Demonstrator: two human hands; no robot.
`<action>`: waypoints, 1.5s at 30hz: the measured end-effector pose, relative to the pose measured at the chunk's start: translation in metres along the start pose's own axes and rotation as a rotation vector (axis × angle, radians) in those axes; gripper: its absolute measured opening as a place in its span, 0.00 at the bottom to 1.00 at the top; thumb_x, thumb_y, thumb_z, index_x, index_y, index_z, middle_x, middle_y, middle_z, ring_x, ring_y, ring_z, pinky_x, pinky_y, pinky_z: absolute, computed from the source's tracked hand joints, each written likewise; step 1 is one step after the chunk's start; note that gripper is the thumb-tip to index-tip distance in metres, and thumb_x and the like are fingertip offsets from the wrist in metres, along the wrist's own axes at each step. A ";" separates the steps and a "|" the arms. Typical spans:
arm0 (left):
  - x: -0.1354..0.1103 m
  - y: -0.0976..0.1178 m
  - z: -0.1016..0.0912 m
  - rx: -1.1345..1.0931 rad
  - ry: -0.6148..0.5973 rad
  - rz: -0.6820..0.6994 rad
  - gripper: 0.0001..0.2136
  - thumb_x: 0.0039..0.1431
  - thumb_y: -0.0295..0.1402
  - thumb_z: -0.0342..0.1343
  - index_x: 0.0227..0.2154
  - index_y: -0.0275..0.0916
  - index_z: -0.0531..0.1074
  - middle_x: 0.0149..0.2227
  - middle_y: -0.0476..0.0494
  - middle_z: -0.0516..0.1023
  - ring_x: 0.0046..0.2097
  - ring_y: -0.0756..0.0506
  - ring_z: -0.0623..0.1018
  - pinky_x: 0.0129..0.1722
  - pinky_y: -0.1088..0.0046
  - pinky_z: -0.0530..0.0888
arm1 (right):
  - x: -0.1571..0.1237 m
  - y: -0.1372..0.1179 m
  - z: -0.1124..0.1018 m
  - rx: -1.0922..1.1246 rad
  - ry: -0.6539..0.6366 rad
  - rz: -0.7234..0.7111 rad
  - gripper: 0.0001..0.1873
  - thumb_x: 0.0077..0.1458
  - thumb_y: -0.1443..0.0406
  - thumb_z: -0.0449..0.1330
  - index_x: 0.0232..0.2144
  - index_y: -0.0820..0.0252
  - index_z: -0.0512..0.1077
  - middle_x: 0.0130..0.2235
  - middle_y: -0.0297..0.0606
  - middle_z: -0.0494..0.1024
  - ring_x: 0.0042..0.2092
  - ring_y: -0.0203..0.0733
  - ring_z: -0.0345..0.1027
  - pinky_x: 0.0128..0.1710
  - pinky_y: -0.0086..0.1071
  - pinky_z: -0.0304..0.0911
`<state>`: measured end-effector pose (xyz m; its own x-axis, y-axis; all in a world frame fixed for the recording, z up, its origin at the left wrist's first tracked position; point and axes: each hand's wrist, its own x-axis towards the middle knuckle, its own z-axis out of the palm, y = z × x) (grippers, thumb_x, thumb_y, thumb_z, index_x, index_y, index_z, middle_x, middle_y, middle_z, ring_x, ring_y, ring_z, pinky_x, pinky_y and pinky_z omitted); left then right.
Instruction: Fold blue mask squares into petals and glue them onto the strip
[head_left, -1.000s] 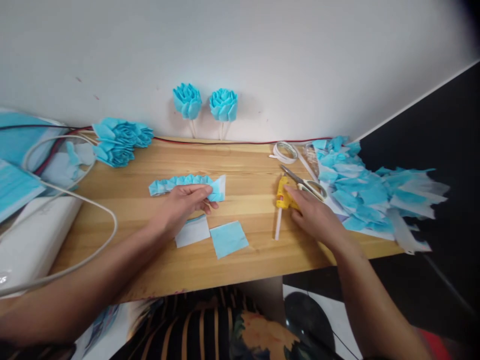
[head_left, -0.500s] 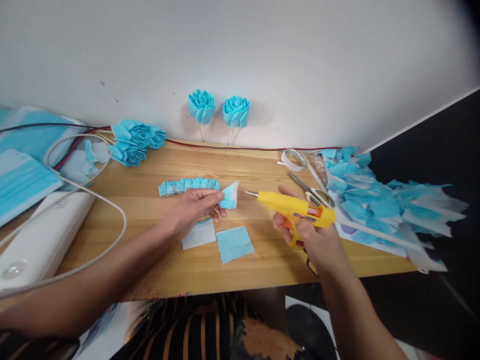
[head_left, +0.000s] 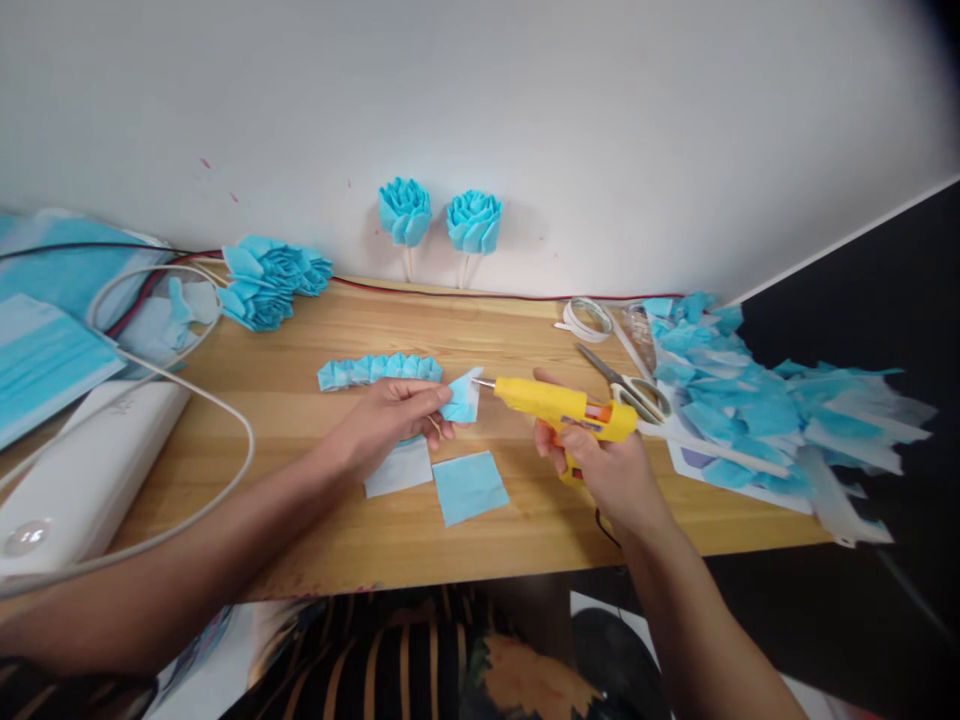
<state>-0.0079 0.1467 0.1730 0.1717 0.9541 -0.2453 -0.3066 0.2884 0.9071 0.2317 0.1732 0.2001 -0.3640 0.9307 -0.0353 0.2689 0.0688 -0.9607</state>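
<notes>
our left hand point(head_left: 390, 415) pinches the end of the pleated blue strip point(head_left: 375, 371) lying on the table point(head_left: 337, 530). our right hand point(head_left: 604, 470) grips the yellow glue gun point(head_left: 559, 403), nozzle at the paper. we judge hot glue could burn our fingertips point(head_left: 435, 398) just beside it.

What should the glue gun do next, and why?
Probably squeeze a small dab onto the blue paper flap: the glue gun in the right hand has its nozzle at that flap, which the left hand pinches at the end of the folded strip.
</notes>
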 end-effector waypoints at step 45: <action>0.006 -0.004 -0.004 0.025 -0.023 -0.013 0.21 0.48 0.50 0.67 0.26 0.32 0.78 0.25 0.41 0.79 0.27 0.48 0.76 0.28 0.73 0.72 | 0.059 -0.005 0.040 0.224 -0.284 0.114 0.44 0.50 0.66 0.65 0.67 0.58 0.56 0.33 0.29 0.71 0.35 0.35 0.66 0.39 0.32 0.63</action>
<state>-0.0094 0.1517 0.1665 0.1970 0.9482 -0.2493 -0.2808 0.2982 0.9122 0.1731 0.2137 0.1917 -0.5844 0.7889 -0.1901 0.1321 -0.1387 -0.9815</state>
